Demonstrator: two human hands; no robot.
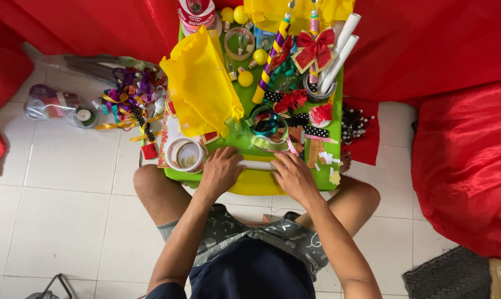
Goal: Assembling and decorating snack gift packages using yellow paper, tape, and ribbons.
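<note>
White floor tiles, green counter (334,158) over my knees. Left hand (220,171) and right hand (293,176) press flat, fingers spread, pinning a white strip (256,165) against sliding.

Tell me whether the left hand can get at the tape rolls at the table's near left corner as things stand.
Probably yes. The left hand rests on the white tube at the green table's front edge, and the tape rolls lie right beside it, uncovered. The yellow paper sits behind them, not across the way.

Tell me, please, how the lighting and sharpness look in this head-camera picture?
Head view: even, soft light, faint shadows under the green table; both hands, left hand and right hand, and the white roll look sharp; slight wide-angle bending at the edges.
</note>
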